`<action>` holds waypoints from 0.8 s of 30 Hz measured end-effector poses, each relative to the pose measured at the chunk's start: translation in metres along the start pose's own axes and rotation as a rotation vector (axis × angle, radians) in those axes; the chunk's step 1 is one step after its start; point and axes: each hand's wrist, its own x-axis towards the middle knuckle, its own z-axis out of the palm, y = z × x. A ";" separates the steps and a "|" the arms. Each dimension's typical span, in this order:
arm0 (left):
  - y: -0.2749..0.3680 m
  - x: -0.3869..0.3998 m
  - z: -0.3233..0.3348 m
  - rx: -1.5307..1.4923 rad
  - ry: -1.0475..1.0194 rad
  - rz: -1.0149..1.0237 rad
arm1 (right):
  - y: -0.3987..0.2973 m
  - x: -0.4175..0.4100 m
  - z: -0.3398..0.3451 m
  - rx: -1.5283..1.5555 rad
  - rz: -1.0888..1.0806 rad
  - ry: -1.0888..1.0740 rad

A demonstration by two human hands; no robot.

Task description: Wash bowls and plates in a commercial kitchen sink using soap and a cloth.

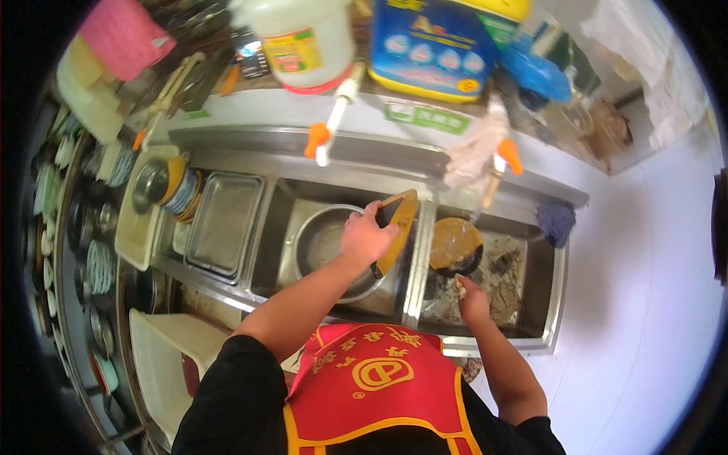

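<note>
My left hand [368, 232] grips a yellow and black plate [405, 220], tilted on its edge above the middle sink basin, where a round metal bowl [321, 239] sits. In the right basin my right hand [473, 301] has its fingers closed on a small pale thing [459, 288], too small to name. Just beyond those fingers lies a second yellow and black plate [456, 242], wet, beneath the right tap [503, 158]. Food scraps [505, 263] lie on that basin's floor.
A metal tray [224, 222] and stacked dishes [185, 190] stand at the left. Behind the sinks are the middle tap [321, 142], a white jug [307, 40], a blue container [435, 51] and a cloth [478, 148]. A purple cloth [556, 222] hangs on the right rim.
</note>
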 end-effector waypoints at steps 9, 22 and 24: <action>-0.221 -0.005 -0.153 -1.314 -0.043 -0.482 | -0.008 -0.017 0.006 -0.057 0.274 -0.010; -0.494 0.133 -0.418 -1.464 1.034 -0.345 | -0.043 -0.023 0.027 -0.153 0.297 0.086; -0.467 0.165 -0.423 -1.484 0.923 -0.421 | -0.049 -0.038 0.025 -0.161 0.354 0.141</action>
